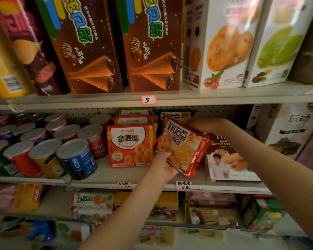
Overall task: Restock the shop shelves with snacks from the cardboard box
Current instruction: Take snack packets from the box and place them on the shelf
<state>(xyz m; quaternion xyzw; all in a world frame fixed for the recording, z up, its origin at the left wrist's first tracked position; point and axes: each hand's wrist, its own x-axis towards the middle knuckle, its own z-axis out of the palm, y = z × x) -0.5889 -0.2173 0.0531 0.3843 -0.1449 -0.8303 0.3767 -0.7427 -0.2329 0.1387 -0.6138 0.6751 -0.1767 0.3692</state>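
A red and white snack packet (181, 147) with black lettering is tilted over the middle shelf (126, 175). My left hand (163, 164) grips its lower left corner from below. My right hand (205, 125) holds its top right edge. Behind it stands another packet of the same kind (173, 115) at the back of the shelf. An orange row of ring-snack packets (129, 145) stands just to its left. The cardboard box is not in view.
Small crisp cans (49, 143) fill the left of the middle shelf. A butter cookie box (226, 159) lies to the right. Brown cone-snack boxes (148, 44) and white biscuit boxes (222, 42) stand on the upper shelf. Lower shelves hold more packets (92, 204).
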